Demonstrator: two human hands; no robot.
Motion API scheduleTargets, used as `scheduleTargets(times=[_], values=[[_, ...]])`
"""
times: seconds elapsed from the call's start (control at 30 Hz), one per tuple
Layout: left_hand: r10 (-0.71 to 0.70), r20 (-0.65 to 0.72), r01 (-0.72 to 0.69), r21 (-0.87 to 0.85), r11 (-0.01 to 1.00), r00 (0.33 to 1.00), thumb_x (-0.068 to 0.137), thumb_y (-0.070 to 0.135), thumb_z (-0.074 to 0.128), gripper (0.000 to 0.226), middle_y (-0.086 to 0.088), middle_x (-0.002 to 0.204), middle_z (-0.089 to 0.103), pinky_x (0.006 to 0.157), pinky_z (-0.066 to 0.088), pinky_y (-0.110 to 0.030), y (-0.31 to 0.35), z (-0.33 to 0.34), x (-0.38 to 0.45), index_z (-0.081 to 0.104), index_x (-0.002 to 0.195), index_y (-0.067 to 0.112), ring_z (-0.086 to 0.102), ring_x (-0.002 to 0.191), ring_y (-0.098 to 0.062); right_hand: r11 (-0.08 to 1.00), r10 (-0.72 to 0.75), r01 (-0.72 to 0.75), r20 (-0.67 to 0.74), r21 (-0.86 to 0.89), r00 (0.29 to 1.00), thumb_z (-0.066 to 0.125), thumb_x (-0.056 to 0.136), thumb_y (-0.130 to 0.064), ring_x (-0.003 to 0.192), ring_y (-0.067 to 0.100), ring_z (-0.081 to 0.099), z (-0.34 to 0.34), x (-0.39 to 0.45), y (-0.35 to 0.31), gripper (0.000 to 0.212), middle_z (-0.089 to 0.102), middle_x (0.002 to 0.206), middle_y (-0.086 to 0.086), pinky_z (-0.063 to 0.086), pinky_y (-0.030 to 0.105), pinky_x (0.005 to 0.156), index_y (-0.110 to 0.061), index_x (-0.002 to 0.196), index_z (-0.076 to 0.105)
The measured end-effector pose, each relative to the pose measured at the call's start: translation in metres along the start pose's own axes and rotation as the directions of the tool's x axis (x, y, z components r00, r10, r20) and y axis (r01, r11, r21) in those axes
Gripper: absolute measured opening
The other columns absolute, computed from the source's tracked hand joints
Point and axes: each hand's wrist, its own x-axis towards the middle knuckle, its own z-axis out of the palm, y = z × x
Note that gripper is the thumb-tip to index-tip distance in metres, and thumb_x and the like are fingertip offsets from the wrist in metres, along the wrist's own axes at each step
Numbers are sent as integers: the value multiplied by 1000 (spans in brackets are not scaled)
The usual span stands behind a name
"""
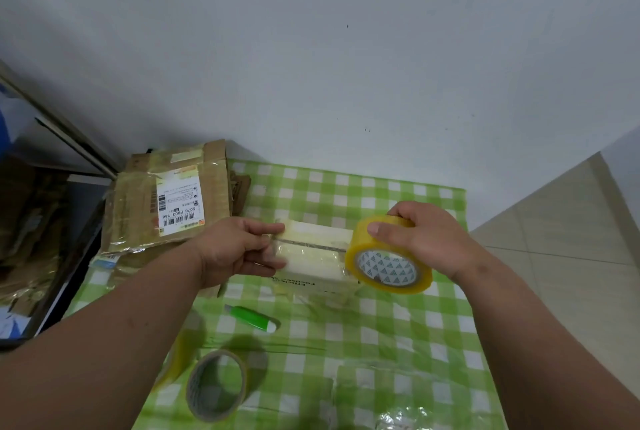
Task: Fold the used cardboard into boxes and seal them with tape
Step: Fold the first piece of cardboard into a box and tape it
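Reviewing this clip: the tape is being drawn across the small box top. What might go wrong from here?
1. The left hand pins only the tape's end at the box edge; if it slips, the strip could lift or wrinkle.
2. The right hand holds the roll past the far edge, so the strip may run off the seam.
3. The cutter lies apart, so cutting means freeing a hand.

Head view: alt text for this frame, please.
Left hand holds a small white box while right hand grips a yellow tape roll at its end. Flattened cardboard lies behind on a green checked tablecloth.
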Motion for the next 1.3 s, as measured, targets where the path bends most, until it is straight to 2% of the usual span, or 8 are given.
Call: scheduleTargets(times=[0.23,0.4,0.5,0.63,0.8,0.97,1.17,1.3], values=[[99,-120,-82,137,987,988,102,1,44,30,-12,82,57,56,59,-34,-6,7,10,67,115,15,69,59,-25,999,9,-9,-1,-43,1000,66,83,-55,81,19,66,-1,-3,7,36,66,89,1,53,38,69,-20,89,64],[250,-171,-179,346,921,953,102,4,45,26,-11,75,60,49,52,-25,0,6,16,64,114,18,56,47,-17,999,9,-9,-2,-49,1000,65,84,-57,76,15,64,-2,0,4,37,64,85,-2,46,30,60,-20,87,63],[278,-196,-182,402,897,940,101,6,49,22,-4,69,63,54,50,-26,0,3,21,65,109,19,56,50,-14,997,4,-3,12,-77,1000,63,84,-59,79,15,64,-4,2,1,38,64,87,-3,48,30,62,-21,89,62],[265,-215,-174,365,915,940,100,7,52,17,1,60,62,62,53,-35,-2,-1,27,63,107,16,55,57,-17,995,11,-8,36,-101,999,63,83,-61,83,15,64,-6,4,-3,39,63,91,-3,50,32,66,-22,92,62],[284,-235,-185,369,911,930,100,2,49,18,-8,73,59,61,55,-33,-6,1,27,62,102,15,56,62,-16,993,14,-6,66,-121,998,64,83,-60,82,17,64,-6,7,-7,42,65,90,0,47,31,65,-19,88,62],[301,-315,-202,312,929,900,97,-2,52,13,-11,74,58,55,54,-32,-17,1,28,51,105,9,56,60,-18,991,-5,16,82,-134,997,67,81,-60,81,16,63,-5,9,-11,40,64,87,-2,46,30,63,-21,85,61],[296,-364,-114,444,888,883,94,2,60,13,-7,90,57,58,56,-34,-20,7,27,53,98,12,60,66,-21,994,2,6,81,-109,997,68,80,-59,79,15,63,-3,10,-9,39,63,85,-3,44,27,61,-21,84,61],[214,-337,-33,471,882,917,94,-1,55,14,-7,97,54,56,54,-30,-42,16,19,51,103,9,59,68,-18,993,0,9,78,-119,997,70,78,-59,76,13,62,-3,11,-8,38,62,83,-4,42,26,59,-22,82,62]])
